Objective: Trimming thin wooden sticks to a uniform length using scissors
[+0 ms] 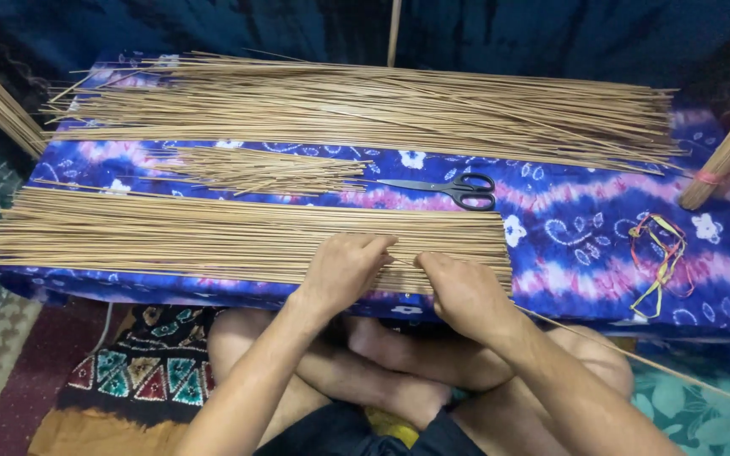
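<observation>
While your left hand (pixel 344 268) lies flat on the near stick bundle (pixel 213 236), your right hand (pixel 462 291) pinches one thin stick (pixel 635 359); scissors (pixel 454 189) lie beyond on the desk (pixel 585 228).

A flat row of thin tan sticks (pixel 213 236) lies side by side, lengthwise, just below the black scissors (pixel 454 189).

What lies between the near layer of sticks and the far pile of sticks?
In the head view, a small stick bundle and black scissors lie between the near layer and the far pile.
</observation>
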